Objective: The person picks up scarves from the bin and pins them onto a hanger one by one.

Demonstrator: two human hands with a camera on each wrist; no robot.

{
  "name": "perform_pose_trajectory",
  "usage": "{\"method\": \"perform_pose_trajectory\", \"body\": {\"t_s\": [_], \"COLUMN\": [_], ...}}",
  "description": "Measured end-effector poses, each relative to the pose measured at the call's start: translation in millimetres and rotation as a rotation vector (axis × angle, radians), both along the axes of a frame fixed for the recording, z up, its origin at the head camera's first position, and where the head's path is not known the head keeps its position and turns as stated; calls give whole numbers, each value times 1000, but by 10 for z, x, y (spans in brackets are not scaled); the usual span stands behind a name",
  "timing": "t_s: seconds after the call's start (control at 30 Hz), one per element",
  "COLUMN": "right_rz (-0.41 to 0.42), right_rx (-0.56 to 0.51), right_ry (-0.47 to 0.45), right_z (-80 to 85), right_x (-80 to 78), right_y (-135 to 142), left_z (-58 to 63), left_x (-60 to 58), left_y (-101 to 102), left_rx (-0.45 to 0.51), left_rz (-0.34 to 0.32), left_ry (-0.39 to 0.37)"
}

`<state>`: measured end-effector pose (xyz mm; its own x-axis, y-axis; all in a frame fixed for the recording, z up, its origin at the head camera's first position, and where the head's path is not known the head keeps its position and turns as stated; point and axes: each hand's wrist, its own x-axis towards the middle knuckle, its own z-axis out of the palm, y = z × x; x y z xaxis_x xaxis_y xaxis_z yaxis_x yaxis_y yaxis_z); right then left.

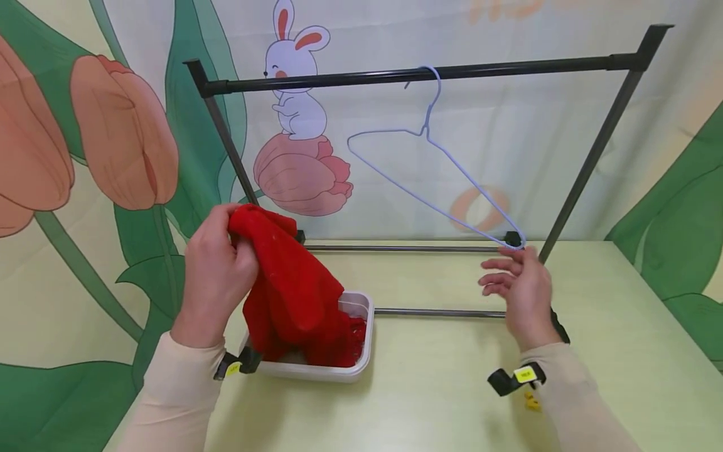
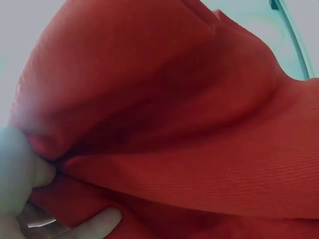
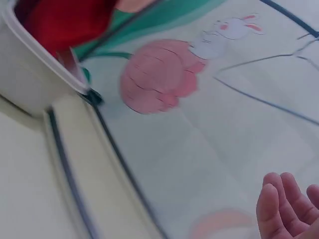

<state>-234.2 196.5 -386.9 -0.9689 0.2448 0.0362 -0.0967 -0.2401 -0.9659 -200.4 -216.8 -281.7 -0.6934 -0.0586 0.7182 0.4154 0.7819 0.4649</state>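
My left hand (image 1: pixel 217 270) grips the top of a red garment (image 1: pixel 288 282) with a finely ribbed weave. Folds of it hang down into a white plastic basin (image 1: pixel 361 370); in the left wrist view the fingertips (image 2: pixel 102 224) lie against the cloth (image 2: pixel 199 149). On the right, my right hand (image 1: pixel 525 292) pinches the lower right corner of a thin light-purple clothes hanger (image 1: pixel 395 182), its other fingers loosely bent. The hanger tilts steeply down toward that hand, its hook still over the rack's top bar. That pinched corner is outside the right wrist view.
A black metal rack (image 1: pixel 339 80) stands on the pale table (image 1: pixel 429 389), with low crossbars behind the basin. A small yellow object (image 1: pixel 532 400) lies beside the right forearm. Behind hangs a curtain (image 1: pixel 384 37) printed with tulips and a rabbit.
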Motion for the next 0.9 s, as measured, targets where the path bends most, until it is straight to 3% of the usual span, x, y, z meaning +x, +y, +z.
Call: {"method": "perform_pose_trajectory", "body": {"t_s": [0.03,0.1,0.27,0.4,0.6,0.9], "right_rz": [-9,6,69,66,-6,-46], "right_rx": [24,194,846,1092,1192,1146], "right_ry": [35,96,130,169,343,368], "right_z": [101,293,691,838,811,1001], "right_x": [-4,-19,-96,-142,-134,-6], "right_y": [79,194,248,187,119,94], "left_z": [3,11,33,37,44,106], "left_x": [1,1,-3,-8,-20,-9], "left_y": [-4,-12,-9,11,21,-10], "left_rx": [0,-3,-4,1,-1,-10], "left_rz": [0,-2,-5,-12,-8,1], "left_ry": [3,8,11,5,0,14]}}
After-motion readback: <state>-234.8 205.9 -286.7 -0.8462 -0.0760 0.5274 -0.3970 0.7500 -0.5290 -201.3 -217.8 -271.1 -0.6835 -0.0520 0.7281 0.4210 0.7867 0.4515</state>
